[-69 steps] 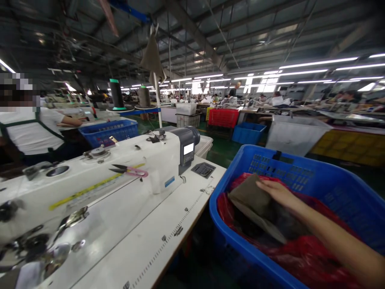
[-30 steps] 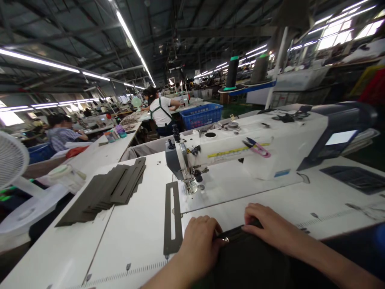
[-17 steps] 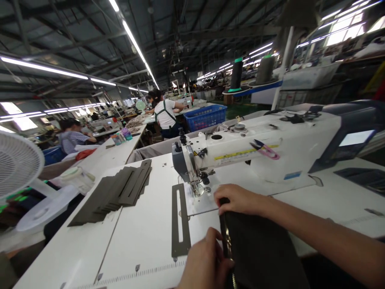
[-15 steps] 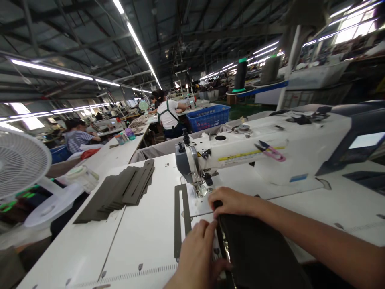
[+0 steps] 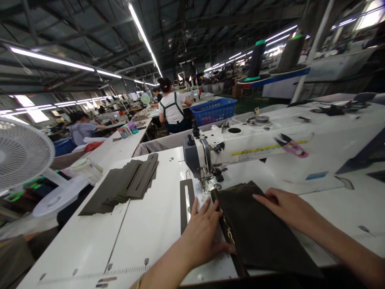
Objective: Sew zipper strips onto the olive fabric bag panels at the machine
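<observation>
A dark olive fabric piece (image 5: 258, 233) lies on the sewing table, with a gold-toothed zipper (image 5: 229, 233) along its left edge. Its far left corner is close to the presser foot (image 5: 207, 185) of a white sewing machine (image 5: 264, 136). My left hand (image 5: 200, 233) is spread, fingertips and thumb resting along the zipper edge. At the fabric's right side, my right hand (image 5: 284, 206) grips the edge, its curled fingers partly hidden. Left of the presser foot lies a slotted dark strip (image 5: 184, 208), partly covered by my left hand.
Overlapping dark fabric pieces (image 5: 120, 186) lie on the left of the table. A white fan (image 5: 24, 156) stands at far left. Pink-handled snips (image 5: 291, 146) rest against the machine arm. Beyond are a blue crate (image 5: 213, 112) and seated co-workers (image 5: 173, 106).
My right hand has moved from the fabric's far left corner to its right side. The fabric now lies flatter and more exposed. My left hand's fingers have spread. The view has shifted slightly.
</observation>
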The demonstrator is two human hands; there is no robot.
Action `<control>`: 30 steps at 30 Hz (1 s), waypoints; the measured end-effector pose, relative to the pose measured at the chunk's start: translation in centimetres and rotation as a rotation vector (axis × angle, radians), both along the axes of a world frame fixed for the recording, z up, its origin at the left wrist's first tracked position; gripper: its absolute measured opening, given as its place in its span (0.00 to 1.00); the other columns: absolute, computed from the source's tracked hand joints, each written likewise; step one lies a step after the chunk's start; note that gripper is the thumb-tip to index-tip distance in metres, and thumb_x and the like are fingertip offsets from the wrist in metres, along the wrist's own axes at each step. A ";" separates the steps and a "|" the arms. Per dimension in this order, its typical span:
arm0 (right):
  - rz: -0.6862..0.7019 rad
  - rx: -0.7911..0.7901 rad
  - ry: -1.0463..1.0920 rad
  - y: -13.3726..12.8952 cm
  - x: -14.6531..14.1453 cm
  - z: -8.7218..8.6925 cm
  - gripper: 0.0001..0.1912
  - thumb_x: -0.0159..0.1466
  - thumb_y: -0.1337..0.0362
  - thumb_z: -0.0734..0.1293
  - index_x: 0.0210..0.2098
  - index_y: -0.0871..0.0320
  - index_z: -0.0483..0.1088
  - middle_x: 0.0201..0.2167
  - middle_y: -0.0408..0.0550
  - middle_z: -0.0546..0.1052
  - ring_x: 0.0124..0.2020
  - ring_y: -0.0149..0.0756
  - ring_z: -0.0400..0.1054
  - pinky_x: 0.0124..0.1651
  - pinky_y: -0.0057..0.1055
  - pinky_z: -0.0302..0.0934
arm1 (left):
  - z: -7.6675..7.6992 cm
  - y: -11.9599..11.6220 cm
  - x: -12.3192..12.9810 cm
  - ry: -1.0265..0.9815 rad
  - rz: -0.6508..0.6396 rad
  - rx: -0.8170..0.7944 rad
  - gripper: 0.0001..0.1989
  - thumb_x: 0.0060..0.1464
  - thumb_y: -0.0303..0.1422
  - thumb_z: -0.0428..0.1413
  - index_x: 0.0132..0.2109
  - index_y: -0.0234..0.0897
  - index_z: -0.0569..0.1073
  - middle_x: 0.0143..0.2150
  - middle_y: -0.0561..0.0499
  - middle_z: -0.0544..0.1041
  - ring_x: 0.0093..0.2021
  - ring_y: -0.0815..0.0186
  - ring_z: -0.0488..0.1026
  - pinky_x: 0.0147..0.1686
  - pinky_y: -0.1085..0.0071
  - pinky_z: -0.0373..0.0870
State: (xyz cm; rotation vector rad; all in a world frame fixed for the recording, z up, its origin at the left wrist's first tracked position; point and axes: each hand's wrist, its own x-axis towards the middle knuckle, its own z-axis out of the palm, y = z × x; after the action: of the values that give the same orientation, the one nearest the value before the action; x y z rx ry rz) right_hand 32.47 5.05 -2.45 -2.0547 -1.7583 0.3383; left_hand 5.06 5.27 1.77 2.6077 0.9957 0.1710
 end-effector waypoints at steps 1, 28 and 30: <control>-0.002 0.040 0.047 0.0 -0.4 -0.2 0.22 0.58 0.43 0.56 0.21 0.53 0.60 0.19 0.45 0.70 0.22 0.40 0.66 0.26 0.35 0.56 | -0.1 0.2 0.1 -0.009 0.014 -0.003 0.41 0.44 0.55 0.58 0.60 0.37 0.59 0.64 0.41 0.55 0.65 0.48 0.46 0.61 0.42 0.34; 0.323 0.600 -0.566 1.8 -4.0 0.4 0.21 0.65 0.68 0.52 0.55 0.71 0.59 0.53 0.65 0.67 0.54 0.50 0.61 0.53 0.47 0.55 | 1.0 2.4 2.4 0.246 -0.032 0.071 0.57 0.40 0.62 0.53 0.63 0.20 0.47 0.65 0.29 0.42 0.64 0.40 0.35 0.60 0.44 0.32; 0.481 0.569 -0.506 1.7 -4.5 -1.1 0.23 0.66 0.63 0.52 0.58 0.66 0.56 0.58 0.59 0.62 0.60 0.44 0.54 0.58 0.48 0.49 | 0.8 2.5 2.4 0.234 -0.030 0.083 0.57 0.40 0.62 0.53 0.64 0.21 0.47 0.65 0.29 0.43 0.64 0.40 0.35 0.60 0.43 0.33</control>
State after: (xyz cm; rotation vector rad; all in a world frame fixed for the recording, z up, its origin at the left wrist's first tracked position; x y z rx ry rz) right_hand 28.00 6.74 -3.57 -1.3665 -2.2947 -0.5480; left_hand 7.42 7.76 2.61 2.7644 1.0446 -0.1051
